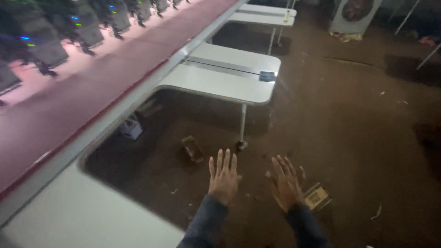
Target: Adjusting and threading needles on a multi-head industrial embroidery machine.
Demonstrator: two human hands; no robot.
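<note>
Both hands' grip is apart: left hand (223,177) and right hand (287,183) spread, empty, above the brown floor (358,138), small cardboard box (316,196) beside the right.

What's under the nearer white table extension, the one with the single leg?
Under the white table extension: brown floor, its thin white leg, a small brownish block and a pale boxy object. The space further back is in shadow.
</note>
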